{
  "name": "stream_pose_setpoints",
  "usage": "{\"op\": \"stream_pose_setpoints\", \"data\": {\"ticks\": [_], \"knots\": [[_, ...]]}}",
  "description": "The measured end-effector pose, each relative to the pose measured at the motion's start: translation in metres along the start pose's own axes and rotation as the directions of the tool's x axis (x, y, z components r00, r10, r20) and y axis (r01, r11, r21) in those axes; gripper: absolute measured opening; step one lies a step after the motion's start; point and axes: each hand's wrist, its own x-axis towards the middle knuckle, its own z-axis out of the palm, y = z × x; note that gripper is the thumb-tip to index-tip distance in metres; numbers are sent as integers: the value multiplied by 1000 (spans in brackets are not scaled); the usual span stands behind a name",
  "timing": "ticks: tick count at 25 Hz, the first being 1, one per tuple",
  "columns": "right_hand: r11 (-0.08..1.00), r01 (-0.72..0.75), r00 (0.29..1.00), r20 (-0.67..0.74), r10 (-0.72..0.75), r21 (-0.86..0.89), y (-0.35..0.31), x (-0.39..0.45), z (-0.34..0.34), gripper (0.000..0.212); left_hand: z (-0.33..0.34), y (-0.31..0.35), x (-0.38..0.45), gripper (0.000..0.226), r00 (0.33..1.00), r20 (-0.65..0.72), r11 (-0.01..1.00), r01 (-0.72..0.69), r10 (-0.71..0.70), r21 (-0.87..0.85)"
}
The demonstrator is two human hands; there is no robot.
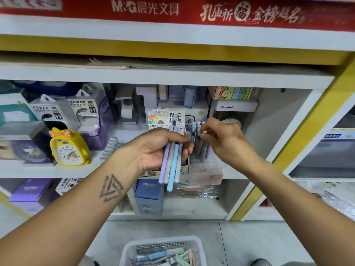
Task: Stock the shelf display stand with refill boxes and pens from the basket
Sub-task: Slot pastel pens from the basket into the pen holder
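Hands (159, 148) stock pens (172, 160) (M&G stand (166, 117))

Display stand (189, 169) on shelf (76, 170), basket (132, 248) on floor below.

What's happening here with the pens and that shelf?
A person is stocking a cardboard display stand on the shelf with pens. The left hand grips a bundle of pastel pens, while the right hand pinches the top of a pen standing in the stand beside others. A white basket on the floor below holds small refill boxes.
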Motion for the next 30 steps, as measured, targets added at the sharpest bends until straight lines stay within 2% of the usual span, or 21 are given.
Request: {"op": "stream_pose_setpoints", "data": {"ticks": [3, 6, 7, 9, 11, 13, 14, 16, 17, 18, 19, 21, 24, 27, 30], "knots": [[1000, -1, 998, 64, -1, 26, -3, -2, -3, 15, 0, 1, -3, 26, 1000, 29, 1000, -10, 9, 21], [1000, -1, 995, 101, -2, 28, -5, -3, -3, 8, 0, 1, -6, 29, 999, 39, 999, -29, 28, 41], [1000, 19, 997, 74, -18, -10, -6, -3, -2, 5, 0, 1, -7, 29, 998, 41, 998, -39, 37, 47], [975, 86, 996, 18, -84, -206, -4, -1, 1, 10, 0, 1, -8, 26, 997, 55, 997, -52, 50, 49], [918, 81, 997, 43, -70, -389, -4, 2, 3, 19, 0, 0, -10, 19, 995, 81, 996, -63, 58, 66], [915, 42, 999, 49, -24, -402, -5, 5, 3, 22, 0, -1, -11, 14, 990, 130, 993, -62, 49, 99], [945, 0, 1000, 4, 1, -328, -7, 7, 3, 23, 1, -2, -11, 14, 986, 161, 992, -52, 33, 114], [982, -188, 978, -86, 189, 23, -16, 15, 1, 25, 3, -4, -11, 14, 976, 219, 988, -30, -3, 148], [916, -289, 949, -45, 313, 277, -20, 19, 0, 26, 4, -6, -10, 15, 970, 242, 985, -23, -19, 169], [790, -358, 918, 35, 394, 498, -24, 21, -1, 25, 5, -7, -10, 17, 965, 260, 982, -15, -35, 190], [668, -395, 897, 108, 429, 630, -27, 22, -2, 23, 5, -9, -9, 20, 959, 278, 977, -5, -55, 211], [529, -418, 882, 191, 431, 739, -28, 22, -3, 14, 7, -11, -7, 23, 949, 302, 967, 11, -91, 255], [458, -416, 867, 189, 461, 786, -26, 22, -5, 10, 7, -12, -5, 27, 953, 282, 961, 32, -112, 273], [449, -367, 788, 16, 615, 815, -18, 26, -11, 6, 3, -10, -6, 33, 962, 243, 962, 61, -128, 265], [523, -331, 708, -159, 688, 786, -7, 29, -18, 10, -6, -4, -7, 24, 973, 173, 961, 107, -154, 253]]}}
